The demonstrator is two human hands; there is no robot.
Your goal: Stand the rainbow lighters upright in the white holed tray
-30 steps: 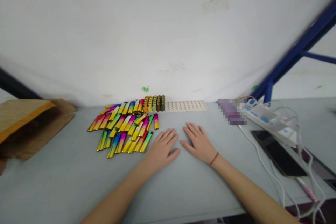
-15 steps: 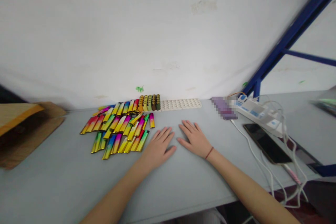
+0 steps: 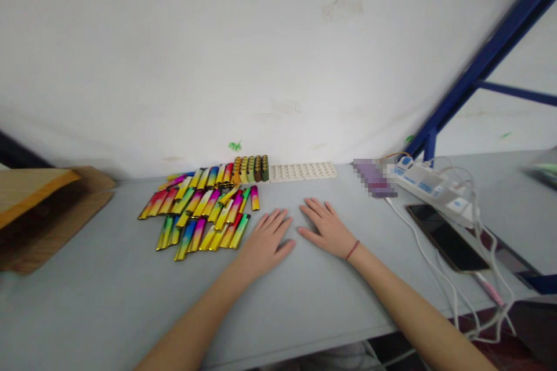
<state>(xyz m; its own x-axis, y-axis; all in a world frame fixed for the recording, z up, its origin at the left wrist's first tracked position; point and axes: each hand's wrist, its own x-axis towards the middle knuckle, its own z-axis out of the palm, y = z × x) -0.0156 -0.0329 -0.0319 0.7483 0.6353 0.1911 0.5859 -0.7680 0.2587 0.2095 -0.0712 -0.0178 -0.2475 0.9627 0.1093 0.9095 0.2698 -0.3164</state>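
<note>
My left hand [image 3: 266,245] lies flat on the grey table [image 3: 300,313], fingers spread and holding nothing. Just left of it is a loose pile of shiny, rainbow-and-gold pieces [image 3: 204,202] that look like cigarette lighters. Flat on the table too, my right hand [image 3: 329,230] has its fingers apart and its palm down; a thin red band circles the wrist. Beyond both hands, against the wall, sits a white tray [image 3: 303,171] with rows of small holes. At its left end stands a block of upright, gold-topped pieces [image 3: 251,169] in orange, yellow, brown and green.
An open brown paper bag or envelope [image 3: 87,208] lies at the left. On the right are a purple, partly blurred-out object [image 3: 372,177], a white power strip [image 3: 435,191], a black phone [image 3: 448,237] and tangled white cables [image 3: 420,243]. A blue metal frame [image 3: 467,75] rises behind them.
The whole scene has shifted slightly to the right in view, as the camera turned a little. Both hands keep their flat pose on the table.
</note>
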